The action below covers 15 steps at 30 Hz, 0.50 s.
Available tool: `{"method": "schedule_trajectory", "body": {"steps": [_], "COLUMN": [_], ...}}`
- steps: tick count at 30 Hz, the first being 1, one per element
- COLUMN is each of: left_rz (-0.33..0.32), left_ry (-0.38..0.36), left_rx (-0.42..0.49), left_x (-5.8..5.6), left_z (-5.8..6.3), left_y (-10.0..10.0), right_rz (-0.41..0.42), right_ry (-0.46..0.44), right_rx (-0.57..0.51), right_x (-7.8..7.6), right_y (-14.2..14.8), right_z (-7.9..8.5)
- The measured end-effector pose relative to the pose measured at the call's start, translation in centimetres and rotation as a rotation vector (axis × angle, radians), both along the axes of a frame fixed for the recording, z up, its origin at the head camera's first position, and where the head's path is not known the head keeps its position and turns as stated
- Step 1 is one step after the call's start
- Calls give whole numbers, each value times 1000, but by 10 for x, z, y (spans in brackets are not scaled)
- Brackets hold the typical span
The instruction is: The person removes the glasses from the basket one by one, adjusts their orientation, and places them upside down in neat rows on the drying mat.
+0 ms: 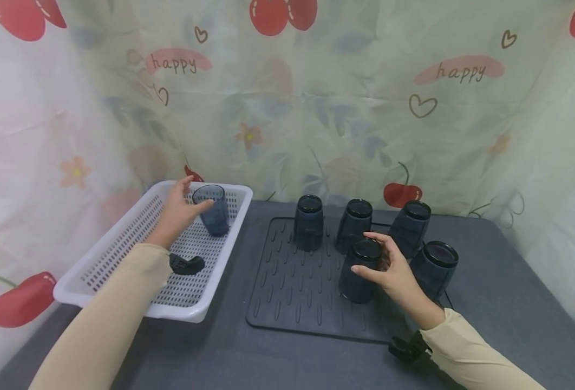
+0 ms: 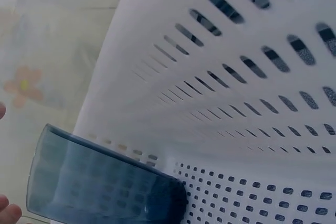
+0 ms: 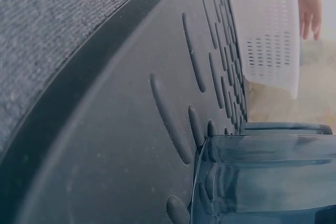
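A bluish drinking glass (image 1: 214, 214) stands in the white perforated basket (image 1: 236, 244), leaning a little. My left hand (image 1: 176, 211) is beside its rim, thumb and fingers spread. The left wrist view shows the fingertips (image 2: 9, 213) apart from this glass (image 2: 110, 182). Over the dark ribbed drying mat (image 1: 287, 292), my right hand (image 1: 390, 268) curves round the upper part of an upturned glass (image 1: 358, 284), thumb across the near side and fingers behind. That glass (image 3: 273, 182) has its rim down at the mat in the right wrist view; the fingers are outside that view.
Three upturned glasses line the mat's back: one at left (image 1: 309, 225), one in the middle (image 1: 353, 227) and one at right (image 1: 411, 227). Another glass (image 1: 433, 271) stands right of my right hand, close to the forearm. A printed curtain (image 1: 287, 135) hangs behind the grey table (image 1: 287, 363).
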<state>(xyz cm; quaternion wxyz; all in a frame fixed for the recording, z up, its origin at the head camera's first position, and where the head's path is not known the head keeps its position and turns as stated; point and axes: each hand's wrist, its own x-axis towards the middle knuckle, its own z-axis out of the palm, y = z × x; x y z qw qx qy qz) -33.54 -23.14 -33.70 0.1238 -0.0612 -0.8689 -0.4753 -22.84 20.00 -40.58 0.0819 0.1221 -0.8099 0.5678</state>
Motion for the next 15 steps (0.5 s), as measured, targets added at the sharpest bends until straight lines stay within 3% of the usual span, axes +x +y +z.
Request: {"method": "schedule_trajectory", "body": {"steps": [15], "left_rz": [-8], "left_ry": [-77], "left_rx": [-78], "left_x": [-5], "left_z": [-7], "left_y": [-3], "right_rz": [-3], "right_ry": [12], "right_rx": [9], "right_x": [-2], "right_y": [1], "right_z": [-2]}}
